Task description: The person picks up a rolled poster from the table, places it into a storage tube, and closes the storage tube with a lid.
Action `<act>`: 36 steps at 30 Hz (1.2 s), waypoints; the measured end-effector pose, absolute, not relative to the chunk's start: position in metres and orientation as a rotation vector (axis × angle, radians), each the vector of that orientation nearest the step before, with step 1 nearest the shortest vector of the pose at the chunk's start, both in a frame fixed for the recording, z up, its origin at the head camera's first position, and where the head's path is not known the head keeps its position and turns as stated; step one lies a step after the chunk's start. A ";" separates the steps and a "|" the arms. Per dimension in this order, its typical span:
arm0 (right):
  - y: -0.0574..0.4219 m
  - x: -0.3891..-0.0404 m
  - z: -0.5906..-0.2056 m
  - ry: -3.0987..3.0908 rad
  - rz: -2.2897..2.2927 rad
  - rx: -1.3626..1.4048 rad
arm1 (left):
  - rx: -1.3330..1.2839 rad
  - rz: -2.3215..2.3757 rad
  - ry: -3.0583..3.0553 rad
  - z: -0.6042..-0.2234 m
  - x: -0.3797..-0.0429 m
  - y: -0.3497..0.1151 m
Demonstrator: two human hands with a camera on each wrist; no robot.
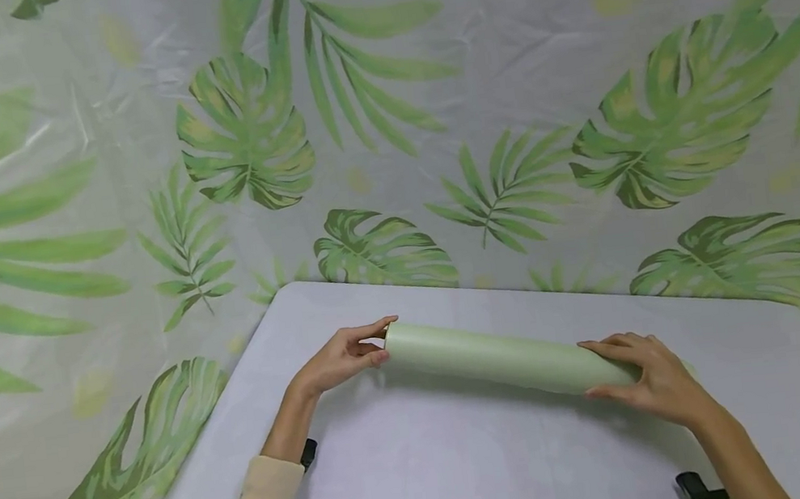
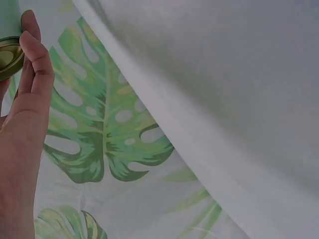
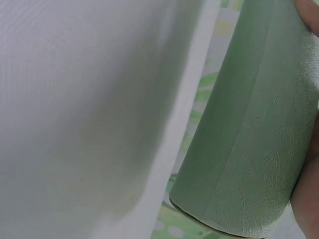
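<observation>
A long pale green tube (image 1: 484, 354) with a textured surface lies crosswise between both hands, tilted down toward the right in the head view. My left hand (image 1: 341, 359) grips its left end, thumb and fingers at the rim. That end has a gold-coloured metal cap (image 2: 6, 62), partly cut off in the left wrist view. Near the other end, my right hand (image 1: 651, 377) holds the tube from the side, fingers on the far side and thumb on the near side. The right wrist view shows a seam running along the tube (image 3: 249, 119).
Below the tube is a white table (image 1: 467, 470) with rounded corners, the tube's shadow falling on it. Behind and left of the table hangs a plastic sheet (image 1: 392, 177) printed with green leaves. Black devices (image 1: 699, 490) are strapped at the wrists.
</observation>
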State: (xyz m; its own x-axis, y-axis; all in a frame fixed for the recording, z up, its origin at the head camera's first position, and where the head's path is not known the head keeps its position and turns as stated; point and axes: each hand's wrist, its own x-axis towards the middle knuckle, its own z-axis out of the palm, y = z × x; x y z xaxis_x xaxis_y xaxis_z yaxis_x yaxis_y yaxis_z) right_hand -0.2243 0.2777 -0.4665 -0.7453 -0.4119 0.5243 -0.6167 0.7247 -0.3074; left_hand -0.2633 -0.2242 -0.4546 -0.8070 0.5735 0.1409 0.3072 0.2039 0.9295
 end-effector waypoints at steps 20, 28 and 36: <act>0.270 -0.227 -0.476 -2.477 0.709 0.809 | 0.807 1.585 2.377 -0.461 -0.265 -0.232; 0.273 -0.224 -0.481 -2.483 0.738 0.786 | 0.815 1.589 2.353 -0.463 -0.268 -0.224; 0.273 -0.225 -0.478 -2.485 0.761 0.800 | 0.807 1.626 2.380 -0.463 -0.266 -0.222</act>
State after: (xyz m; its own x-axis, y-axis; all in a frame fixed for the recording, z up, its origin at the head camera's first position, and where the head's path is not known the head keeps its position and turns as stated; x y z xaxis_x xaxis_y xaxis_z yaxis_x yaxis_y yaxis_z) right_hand -0.2245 0.2734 -0.4779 -0.7465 -0.3995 0.5321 -0.6289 0.6847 -0.3682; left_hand -0.2663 -0.2216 -0.4635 -0.8445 0.5066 0.1735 0.3458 0.2684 0.8991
